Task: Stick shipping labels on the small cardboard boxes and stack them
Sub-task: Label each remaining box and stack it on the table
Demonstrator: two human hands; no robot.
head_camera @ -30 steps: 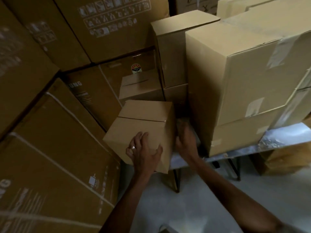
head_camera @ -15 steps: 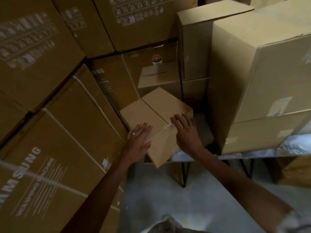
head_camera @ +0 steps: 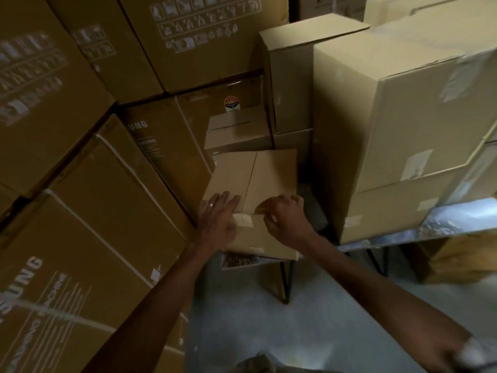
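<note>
While left hand (head_camera: 219, 211) presses one small box (head_camera: 255, 179) flat, right hand (head_camera: 282, 214) pinches its tape (head_camera: 243, 220)

Printed appliance cartons (head_camera: 88, 211) (strapped in white bands) stack on the left, above a grey floor (head_camera: 309, 327).

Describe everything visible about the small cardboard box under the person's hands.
The small cardboard box is plain brown, closed, with a centre seam between its top flaps and tape on its near side. It sits at the table corner, overhanging the edge. The left hand lies flat on its near edge; the right hand is curled at that edge, its grip unclear.
</note>
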